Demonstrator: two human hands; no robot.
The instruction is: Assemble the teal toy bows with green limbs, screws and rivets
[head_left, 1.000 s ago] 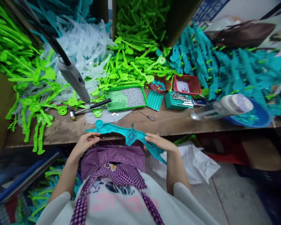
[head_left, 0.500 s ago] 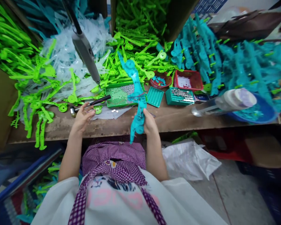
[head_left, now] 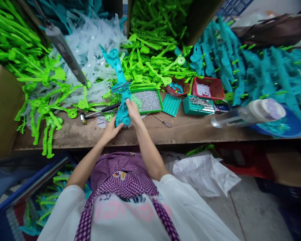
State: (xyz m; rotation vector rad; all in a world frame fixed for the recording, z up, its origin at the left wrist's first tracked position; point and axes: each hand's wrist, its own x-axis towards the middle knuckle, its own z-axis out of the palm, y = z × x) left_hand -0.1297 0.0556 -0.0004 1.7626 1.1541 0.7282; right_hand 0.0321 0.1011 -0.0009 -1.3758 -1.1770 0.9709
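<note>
A long turquoise plastic part point(head_left: 119, 70) stands tilted above the front of the bench, with a dark line like a band across its middle. My left hand point(head_left: 110, 131) is closed on its lower end, thumb on the face. Higher up, my right hand point(head_left: 133, 112) grips its right edge. Behind the part lies a hammer point(head_left: 110, 108) with a black handle, partly covered. A green tray point(head_left: 162, 104) of small metal pieces sits just beyond my right hand. A grey powered screwdriver point(head_left: 67, 53) hangs at the left over the piles.
Bright green plastic parts point(head_left: 150, 63) and pale translucent strips point(head_left: 90, 40) heap the back. Turquoise assemblies point(head_left: 223, 57) stand at right. A teal box point(head_left: 198, 106) holds metal discs beside red baskets point(head_left: 220, 88). A thin screwdriver point(head_left: 163, 121) and a clear bottle point(head_left: 251, 112) lie near the bench edge.
The turquoise part has moved left with my right hand. My left hand, empty before, has come to its lower end. The hanging screwdriver has swung left.
</note>
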